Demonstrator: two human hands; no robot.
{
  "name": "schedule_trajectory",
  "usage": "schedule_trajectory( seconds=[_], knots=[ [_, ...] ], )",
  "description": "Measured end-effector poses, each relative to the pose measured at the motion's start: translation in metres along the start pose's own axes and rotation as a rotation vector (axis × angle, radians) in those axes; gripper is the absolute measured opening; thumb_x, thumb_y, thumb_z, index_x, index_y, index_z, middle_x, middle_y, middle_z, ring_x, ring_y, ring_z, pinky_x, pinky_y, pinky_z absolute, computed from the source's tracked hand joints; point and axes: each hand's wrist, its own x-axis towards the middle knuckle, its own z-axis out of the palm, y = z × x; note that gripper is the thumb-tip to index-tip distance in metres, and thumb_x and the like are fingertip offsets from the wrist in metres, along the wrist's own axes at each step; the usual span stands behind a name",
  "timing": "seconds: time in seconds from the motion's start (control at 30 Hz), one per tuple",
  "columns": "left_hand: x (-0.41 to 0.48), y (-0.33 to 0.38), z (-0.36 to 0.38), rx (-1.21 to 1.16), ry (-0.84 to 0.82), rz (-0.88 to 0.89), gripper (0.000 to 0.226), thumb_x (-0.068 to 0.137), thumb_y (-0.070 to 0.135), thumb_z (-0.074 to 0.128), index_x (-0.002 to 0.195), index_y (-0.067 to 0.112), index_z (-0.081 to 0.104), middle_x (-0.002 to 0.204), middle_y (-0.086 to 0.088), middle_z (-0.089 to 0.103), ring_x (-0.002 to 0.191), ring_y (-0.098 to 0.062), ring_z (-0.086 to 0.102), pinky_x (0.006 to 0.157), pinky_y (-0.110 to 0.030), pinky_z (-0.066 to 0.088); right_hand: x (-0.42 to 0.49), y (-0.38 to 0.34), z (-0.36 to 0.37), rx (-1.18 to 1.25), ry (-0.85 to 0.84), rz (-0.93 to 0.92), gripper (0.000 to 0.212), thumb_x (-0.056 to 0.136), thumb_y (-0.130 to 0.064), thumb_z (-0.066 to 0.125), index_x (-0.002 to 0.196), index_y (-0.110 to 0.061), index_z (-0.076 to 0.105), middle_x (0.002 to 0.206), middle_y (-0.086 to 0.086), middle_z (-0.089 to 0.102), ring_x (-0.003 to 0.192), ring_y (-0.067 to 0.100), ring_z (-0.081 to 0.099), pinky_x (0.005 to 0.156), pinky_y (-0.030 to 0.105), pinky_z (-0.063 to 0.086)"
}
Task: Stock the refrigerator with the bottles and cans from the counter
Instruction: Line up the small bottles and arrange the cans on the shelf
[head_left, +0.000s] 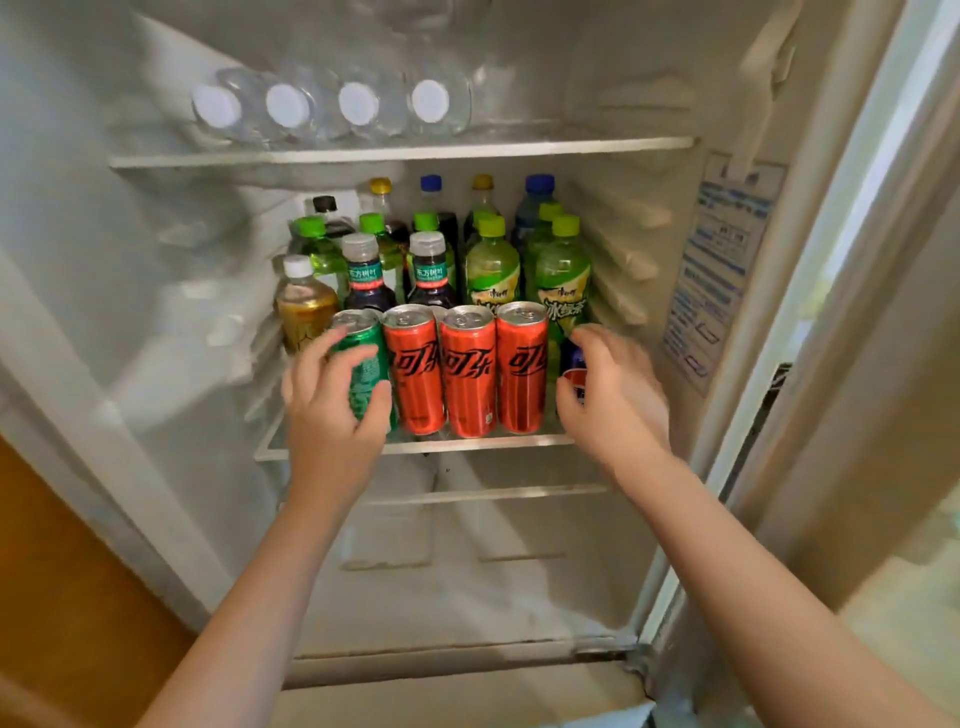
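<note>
The refrigerator stands open before me. On its middle shelf (524, 441) a front row holds a green can (366, 371), three red cans (467, 374) and a blue can (572, 370) at the right end. My left hand (332, 410) grips the green can at the left end of the row. My right hand (613, 395) wraps around the blue can, hiding most of it. Behind the cans stand several bottles: green-capped green tea bottles (563, 275), two dark bottles with grey caps (366, 275) and an amber bottle (304, 304).
The upper shelf (571, 145) carries several clear bottles lying on their sides, white caps (358, 103) facing me. Below the middle shelf the compartment holds a thin glass shelf (493, 493). A label sticker (719, 270) covers the right inner wall. An orange-brown surface (67, 613) lies at lower left.
</note>
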Motion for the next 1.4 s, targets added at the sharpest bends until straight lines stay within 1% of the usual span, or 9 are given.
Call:
schedule_trajectory(
  seconds=[0.17,0.33,0.47,0.67,0.87,1.07,1.13,1.27,1.4],
  knots=[
    [0.012,-0.025,0.019,-0.152,0.012,-0.125,0.08,0.076,0.027,0.06,0.144,0.002,0.027,0.148,-0.018,0.029,0.138,-0.032,0.024,0.114,-0.034,0.014,0.012,0.001,0.02,-0.136,-0.073,0.056,0.055,0.084,-0.029,0.056,0.134,-0.01,0.043,0.145,0.008,0.036,0.134,0.029,0.028,0.095,0.039,0.043],
    [0.012,-0.051,0.041,-0.383,-0.085,-0.225,0.09,0.079,0.011,0.066,0.147,0.0,0.008,0.153,-0.019,0.017,0.143,-0.031,0.02,0.117,-0.05,0.019,0.009,0.0,0.03,-0.09,0.039,0.122,0.043,0.083,-0.024,0.061,0.123,-0.012,0.05,0.143,0.011,0.038,0.135,0.034,0.031,0.091,0.04,0.044],
    [0.007,-0.061,0.05,-0.42,-0.129,-0.268,0.09,0.083,-0.001,0.066,0.15,0.01,0.006,0.155,-0.009,0.015,0.143,-0.016,0.019,0.117,-0.032,0.017,0.008,0.001,0.035,-0.024,0.092,0.171,0.031,0.085,-0.023,0.062,0.109,-0.01,0.048,0.128,0.011,0.049,0.1,0.038,0.053,0.065,0.034,0.037],
    [0.008,-0.066,0.053,-0.417,-0.122,-0.261,0.088,0.084,-0.003,0.064,0.15,0.01,0.007,0.152,-0.005,0.02,0.129,0.004,0.022,0.101,-0.001,0.016,0.006,0.008,0.035,0.097,0.144,0.162,0.026,0.082,-0.019,0.068,0.099,-0.009,0.049,0.108,0.009,0.054,0.089,0.03,0.054,0.069,0.029,0.033],
    [0.006,-0.061,0.048,-0.317,-0.061,-0.261,0.082,0.084,0.01,0.067,0.147,0.005,0.016,0.151,-0.015,0.023,0.14,-0.027,0.021,0.115,-0.033,0.015,-0.01,0.012,0.028,0.235,0.223,0.188,0.028,0.076,-0.014,0.074,0.088,-0.015,0.049,0.135,0.003,0.05,0.112,0.019,0.053,0.079,0.018,0.033],
    [0.001,-0.035,0.031,-0.208,0.139,0.01,0.061,0.081,0.033,0.053,0.129,-0.004,0.041,0.138,-0.022,0.037,0.131,-0.033,0.029,0.112,-0.048,0.021,-0.027,0.001,0.002,0.368,0.282,0.124,0.038,0.069,-0.015,0.077,0.082,-0.032,0.045,0.123,-0.01,0.055,0.106,0.01,0.057,0.086,0.021,0.042],
    [-0.002,-0.02,0.028,-0.237,0.047,0.121,0.053,0.084,0.032,0.052,0.126,0.0,0.046,0.133,-0.015,0.044,0.127,-0.026,0.035,0.112,-0.036,0.024,-0.028,-0.006,-0.009,0.449,0.23,0.121,0.036,0.07,-0.016,0.077,0.081,-0.032,0.046,0.114,-0.019,0.058,0.108,0.01,0.059,0.087,0.027,0.046],
    [-0.017,0.013,0.019,-0.424,-0.344,0.112,0.055,0.082,0.045,0.051,0.133,0.025,0.039,0.135,0.018,0.037,0.128,0.005,0.031,0.104,-0.006,0.02,-0.022,-0.022,-0.023,0.698,0.141,0.115,0.032,0.072,-0.013,0.077,0.079,-0.029,0.05,0.097,-0.026,0.063,0.088,-0.003,0.063,0.068,0.011,0.049],
    [-0.032,0.023,0.015,-0.493,-0.528,0.033,0.073,0.075,0.053,0.058,0.14,0.034,0.03,0.144,0.015,0.035,0.134,0.002,0.031,0.109,-0.015,0.026,-0.018,-0.042,-0.026,0.815,0.05,0.111,0.025,0.075,-0.016,0.075,0.08,-0.023,0.052,0.096,-0.014,0.065,0.085,0.009,0.066,0.068,0.033,0.057]
  ],
)
